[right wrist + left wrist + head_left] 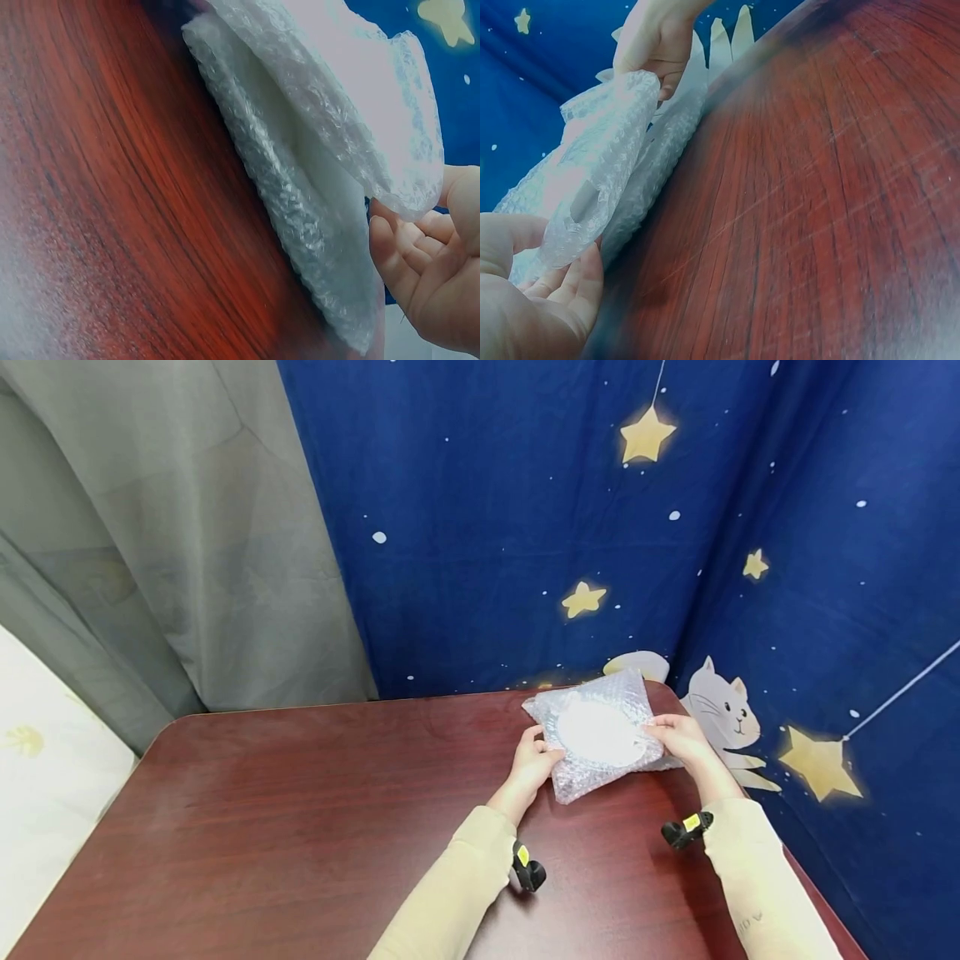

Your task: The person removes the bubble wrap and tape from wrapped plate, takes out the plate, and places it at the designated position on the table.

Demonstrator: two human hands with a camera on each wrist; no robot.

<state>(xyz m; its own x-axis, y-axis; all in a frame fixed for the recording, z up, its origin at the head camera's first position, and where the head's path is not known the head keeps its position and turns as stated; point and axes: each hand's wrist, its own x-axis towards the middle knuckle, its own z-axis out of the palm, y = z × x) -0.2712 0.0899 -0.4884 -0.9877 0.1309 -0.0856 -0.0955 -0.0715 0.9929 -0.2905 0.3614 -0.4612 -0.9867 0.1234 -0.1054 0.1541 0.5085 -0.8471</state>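
A bubble-wrapped package (598,727) with a bright glare on its face is held near the table's far right corner. My left hand (531,764) pinches its left edge, thumb on top and fingers beneath. My right hand (678,735) grips the opposite edge. Under the held package (604,150) in the left wrist view lies another layer of bubble wrap (664,154), with a gap between them. The right wrist view shows this lower bubble wrap (277,202) on the table, the raised package (352,97) above it and my right hand (435,262) at its edge.
The brown wooden table (300,810) extends to the left and toward me. Behind it hang a grey curtain (202,543) and a blue curtain (480,527) with stars and a white cat, which also runs along the right side. White fabric (45,777) is at the far left.
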